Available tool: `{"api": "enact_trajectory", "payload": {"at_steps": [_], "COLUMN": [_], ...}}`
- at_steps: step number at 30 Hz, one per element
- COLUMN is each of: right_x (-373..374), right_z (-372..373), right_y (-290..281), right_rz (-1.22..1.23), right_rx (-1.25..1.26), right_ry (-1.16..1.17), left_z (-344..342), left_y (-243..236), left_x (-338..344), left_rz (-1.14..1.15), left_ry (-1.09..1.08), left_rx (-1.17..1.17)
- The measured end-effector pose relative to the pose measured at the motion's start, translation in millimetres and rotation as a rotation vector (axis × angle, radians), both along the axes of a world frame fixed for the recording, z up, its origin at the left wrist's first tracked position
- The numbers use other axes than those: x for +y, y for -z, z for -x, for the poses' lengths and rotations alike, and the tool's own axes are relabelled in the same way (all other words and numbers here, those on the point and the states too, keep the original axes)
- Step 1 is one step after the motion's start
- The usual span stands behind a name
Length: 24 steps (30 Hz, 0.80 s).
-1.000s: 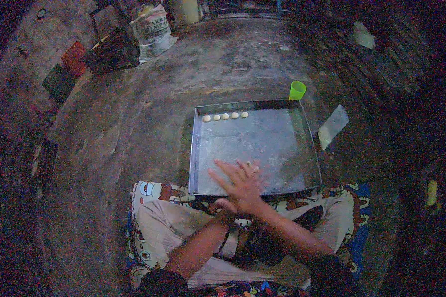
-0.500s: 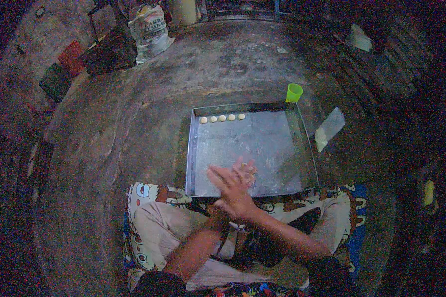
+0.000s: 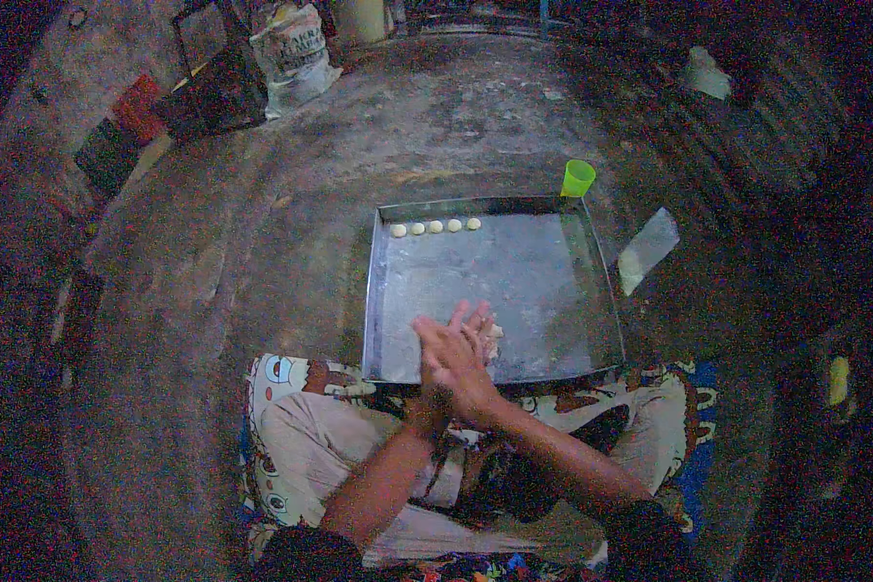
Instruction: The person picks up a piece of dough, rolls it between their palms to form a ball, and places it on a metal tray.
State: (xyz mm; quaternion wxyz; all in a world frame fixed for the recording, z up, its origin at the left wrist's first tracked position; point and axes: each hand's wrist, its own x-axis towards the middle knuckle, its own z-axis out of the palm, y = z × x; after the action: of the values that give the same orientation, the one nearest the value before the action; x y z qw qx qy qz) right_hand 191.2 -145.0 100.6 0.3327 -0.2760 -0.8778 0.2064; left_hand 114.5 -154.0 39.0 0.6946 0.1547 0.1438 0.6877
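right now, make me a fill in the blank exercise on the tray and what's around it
The cup by the tray's far right corner is ____.
The far row holds ____ pale balls.
The right hand partly covers the other hand, the ____ one.
The pale packet lies to the ____ of the tray.

Missing words: green; five; left; right.

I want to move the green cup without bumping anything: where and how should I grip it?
Probably by the upper outer wall, coming from the right. The green cup appears to stand with its open mouth up, and its right side faces bare floor. Its base sits close by the far right corner of the tray; whether they touch is unclear.
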Motion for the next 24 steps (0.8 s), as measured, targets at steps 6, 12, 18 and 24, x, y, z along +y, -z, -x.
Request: {"api": "enact_trajectory", "payload": {"at_steps": [6, 12, 18, 24], "right_x": [37, 12, 22, -3], "right_z": [-45, -21, -19, -5], "right_y": [23, 30, 39, 39], "right_rz": [0.827, 1.048, 1.229, 0.999], "right_rx": [0.754, 0.516, 0.83, 0.646], "right_ry": [0.167, 0.106, 0.042, 0.149], "left_z": [-49, -21, -23, -14], "left_y": [-39, -42, -43, -34], "left_x": [-17, 0, -7, -14], "left_rz": [-0.045, -0.023, -0.095, -0.094], "left_ry": [0.101, -0.047, -0.044, -0.092], "left_rx": [0.773, 0.516, 0.916, 0.736]}}
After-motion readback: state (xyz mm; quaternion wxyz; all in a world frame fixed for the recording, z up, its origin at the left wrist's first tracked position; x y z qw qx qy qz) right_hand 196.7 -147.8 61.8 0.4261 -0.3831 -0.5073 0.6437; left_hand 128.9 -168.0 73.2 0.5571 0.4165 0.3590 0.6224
